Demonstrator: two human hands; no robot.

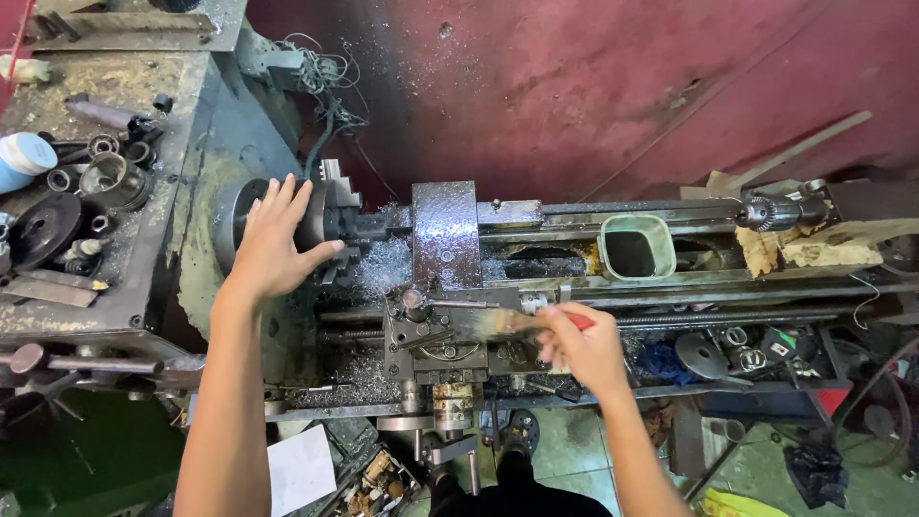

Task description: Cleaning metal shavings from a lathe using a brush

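Brush (522, 321) w/ red handle sits in the right hand (584, 349), fingers closed round the handle, bristles pointing left over the lathe carriage (450, 335), just right of the tool post (416, 304). Left hand (273, 244) is open, fingers spread, palm flat on the chuck (321, 215) at the headstock end. Metal chips (383, 263) lie piled between chuck & carriage, more in the tray below (345, 378).

To do this well, I'd judge: keep strokes short, sweep chips off the slide toward the tray, not into the ways or leadscrew. Keep the chuck steady under the flat palm, fingers clear of the jaws. Brush only, no bare fingers on swarf, edges look sharp. Green-rimmed container (635, 247) sits on the bed to the right, well apart from the brush; drill chuck (766, 213) at the tailstock further right.
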